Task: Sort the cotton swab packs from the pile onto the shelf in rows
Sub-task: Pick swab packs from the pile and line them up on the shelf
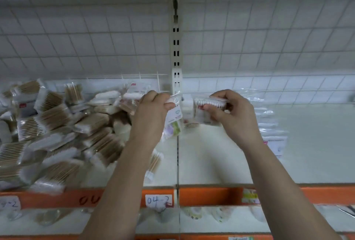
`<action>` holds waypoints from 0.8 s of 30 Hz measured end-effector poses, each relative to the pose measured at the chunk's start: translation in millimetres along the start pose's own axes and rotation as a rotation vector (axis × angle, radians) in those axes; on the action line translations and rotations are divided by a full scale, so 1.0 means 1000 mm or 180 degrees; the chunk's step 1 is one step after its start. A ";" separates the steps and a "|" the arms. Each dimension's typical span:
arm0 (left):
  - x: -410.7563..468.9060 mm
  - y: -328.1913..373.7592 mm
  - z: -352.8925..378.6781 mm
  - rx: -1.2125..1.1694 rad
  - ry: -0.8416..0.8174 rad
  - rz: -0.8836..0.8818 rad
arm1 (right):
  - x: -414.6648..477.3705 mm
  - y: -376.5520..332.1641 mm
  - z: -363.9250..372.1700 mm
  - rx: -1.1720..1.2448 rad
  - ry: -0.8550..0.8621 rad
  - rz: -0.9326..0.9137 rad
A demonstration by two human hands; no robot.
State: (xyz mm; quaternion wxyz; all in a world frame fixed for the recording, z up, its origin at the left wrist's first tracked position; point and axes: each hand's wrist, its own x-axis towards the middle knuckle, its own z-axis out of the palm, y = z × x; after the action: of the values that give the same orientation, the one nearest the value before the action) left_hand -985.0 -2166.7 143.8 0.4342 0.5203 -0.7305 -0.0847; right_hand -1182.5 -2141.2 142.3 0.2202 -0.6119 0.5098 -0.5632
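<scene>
A jumbled pile of cotton swab packs, most with wooden sticks in clear wrap, fills the left half of the white shelf. My left hand is raised over the pile's right edge and pinches a clear pack with a white printed card that hangs down from it. My right hand grips a pack of white-tipped swabs, held up above the shelf near the centre upright. A few white packs stand behind, between the two hands.
A slotted metal upright divides the wire-grid back panel. Flat clear packs lie in a line on the right part of the shelf. An orange price rail with handwritten labels runs along the front edge, with a lower shelf of small items beneath.
</scene>
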 end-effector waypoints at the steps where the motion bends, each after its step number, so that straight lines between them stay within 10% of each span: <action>1: 0.002 0.008 0.009 -0.0014 0.0015 0.0065 | 0.002 0.001 -0.013 0.0028 0.0052 0.0002; 6: 0.014 0.054 0.057 0.0945 0.0190 0.0615 | 0.016 0.007 -0.083 0.0029 0.0206 -0.0081; 24: 0.038 0.175 0.185 0.0404 0.0479 0.0114 | 0.059 0.116 -0.247 -0.0184 -0.0062 0.0216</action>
State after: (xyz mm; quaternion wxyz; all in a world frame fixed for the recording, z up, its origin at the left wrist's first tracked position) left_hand -1241.4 -2181.3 152.8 0.4554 0.5385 -0.7089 0.0087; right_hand -1460.6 -2161.9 137.6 0.2263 -0.6058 0.5442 -0.5344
